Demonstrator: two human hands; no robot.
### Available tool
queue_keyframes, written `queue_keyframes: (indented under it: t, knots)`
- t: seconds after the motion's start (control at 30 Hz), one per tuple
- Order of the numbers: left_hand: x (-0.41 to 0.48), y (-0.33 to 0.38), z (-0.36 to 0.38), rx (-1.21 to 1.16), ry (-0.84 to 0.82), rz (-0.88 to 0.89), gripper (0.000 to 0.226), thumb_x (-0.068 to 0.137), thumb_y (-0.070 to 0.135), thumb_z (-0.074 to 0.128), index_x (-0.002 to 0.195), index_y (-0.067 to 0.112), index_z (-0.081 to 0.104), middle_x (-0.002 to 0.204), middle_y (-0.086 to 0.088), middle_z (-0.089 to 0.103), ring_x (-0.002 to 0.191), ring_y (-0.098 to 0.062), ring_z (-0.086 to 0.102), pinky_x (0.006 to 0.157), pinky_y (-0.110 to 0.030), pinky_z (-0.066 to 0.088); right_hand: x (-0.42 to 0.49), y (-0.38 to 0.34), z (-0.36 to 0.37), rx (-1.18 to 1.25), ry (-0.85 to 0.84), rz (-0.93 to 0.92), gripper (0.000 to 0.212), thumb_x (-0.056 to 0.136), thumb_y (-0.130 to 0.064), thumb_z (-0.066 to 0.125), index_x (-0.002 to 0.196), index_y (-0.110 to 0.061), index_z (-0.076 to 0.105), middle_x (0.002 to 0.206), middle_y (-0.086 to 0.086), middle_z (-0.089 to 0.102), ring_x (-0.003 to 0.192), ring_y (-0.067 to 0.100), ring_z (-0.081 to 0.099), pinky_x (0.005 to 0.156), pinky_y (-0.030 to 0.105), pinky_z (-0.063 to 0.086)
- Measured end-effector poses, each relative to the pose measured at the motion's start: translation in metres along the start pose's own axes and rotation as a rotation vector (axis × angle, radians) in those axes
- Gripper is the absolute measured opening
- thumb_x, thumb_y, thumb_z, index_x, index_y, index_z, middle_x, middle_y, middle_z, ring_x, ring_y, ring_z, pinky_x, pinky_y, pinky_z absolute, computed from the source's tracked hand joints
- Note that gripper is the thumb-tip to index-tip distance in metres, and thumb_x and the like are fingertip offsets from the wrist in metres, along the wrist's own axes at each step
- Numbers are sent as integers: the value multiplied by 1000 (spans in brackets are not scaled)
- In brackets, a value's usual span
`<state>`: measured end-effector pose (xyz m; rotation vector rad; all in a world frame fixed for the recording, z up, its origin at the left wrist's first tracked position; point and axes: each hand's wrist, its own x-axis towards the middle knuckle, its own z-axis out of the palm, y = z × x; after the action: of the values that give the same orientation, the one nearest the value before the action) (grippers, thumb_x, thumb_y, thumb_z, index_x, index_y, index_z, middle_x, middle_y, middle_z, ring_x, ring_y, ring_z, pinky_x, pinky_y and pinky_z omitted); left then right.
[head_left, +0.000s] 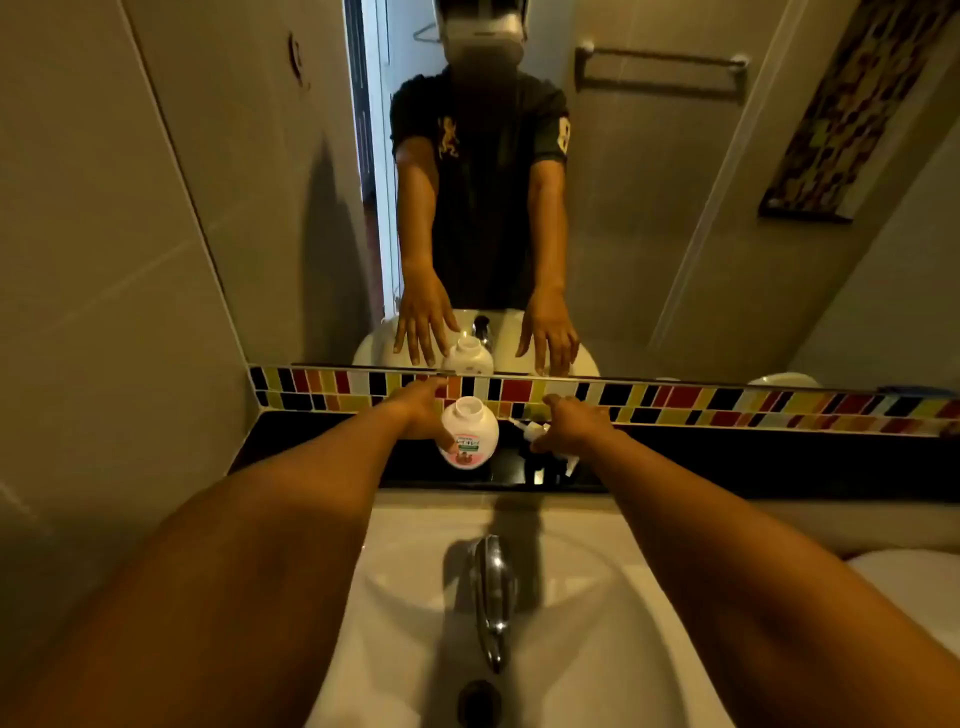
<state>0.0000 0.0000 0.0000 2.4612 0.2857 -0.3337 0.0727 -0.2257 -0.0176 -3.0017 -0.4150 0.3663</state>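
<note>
A round white bottle with a pink label stands on the black ledge behind the sink, its neck open and without a cap. My left hand is against the bottle's left side, thumb at its front; in the mirror the fingers look straight and spread. A white pump head lies on the ledge just right of the bottle. My right hand reaches over the pump head with its fingers extended; whether it touches the pump head is hidden.
Below the ledge is a white sink with a chrome faucet and a dark drain. A strip of coloured tiles and a mirror rise behind the ledge. Grey walls close in on the left.
</note>
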Motion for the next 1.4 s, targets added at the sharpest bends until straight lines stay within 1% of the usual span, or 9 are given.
queue_keyframes:
  t: [0.2,0.4,0.57,0.67,0.73,0.83,0.93,1.1,1.4]
  knots:
    - [18,-16,22,-233,2,1,100,61,12,90,144,22,35,148,-9,44,135,-33,42,109,-51,39,11,10,32,132,52,40,69,70,-41,83,126,-21,48,125,10,61,113,32,57,94,47,45]
    - [31,-24,44,-394,37,-2,84,61,8,89,131,22,44,129,-5,53,114,-25,51,93,-40,46,17,20,56,223,171,4,58,73,-37,81,117,-24,45,114,9,67,105,31,62,89,47,44]
    - [36,-26,55,-469,66,-6,85,63,6,88,132,20,42,129,-7,54,121,-30,51,102,-49,47,20,25,64,291,209,5,45,78,-40,76,105,-30,42,101,4,68,96,27,64,85,43,45]
    - [34,-25,56,-440,93,3,83,61,10,89,130,22,43,124,-4,55,118,-29,53,100,-48,48,21,25,62,411,191,44,44,78,-40,77,102,-34,40,93,-3,60,95,27,65,91,50,50]
    - [32,-24,54,-414,105,11,79,60,15,90,124,26,44,118,0,55,115,-27,54,96,-45,50,23,27,56,534,145,77,44,78,-35,79,107,-30,46,102,2,62,95,27,65,88,50,55]
    - [27,-23,46,-343,130,22,78,59,20,91,122,26,45,121,-3,57,113,-28,56,95,-46,51,24,31,42,700,76,68,47,78,-25,80,118,-18,55,110,8,64,92,24,66,80,41,59]
    - [20,-22,33,-218,165,19,82,61,23,90,129,24,45,129,-8,53,116,-30,55,96,-50,52,17,37,22,764,47,1,43,79,-19,80,117,-15,59,111,9,65,86,15,63,69,26,52]
    - [6,-20,7,-27,190,11,84,67,24,87,136,25,39,139,-10,44,123,-35,50,97,-53,51,1,42,-14,668,67,-131,46,78,-20,81,119,-20,60,102,-1,64,92,16,62,75,29,51]
    - [-17,3,-5,156,167,114,84,69,26,85,138,29,39,145,-6,41,126,-34,48,99,-53,48,-26,23,-42,375,138,-293,52,76,-26,81,123,-26,59,113,3,61,103,22,58,90,39,49]
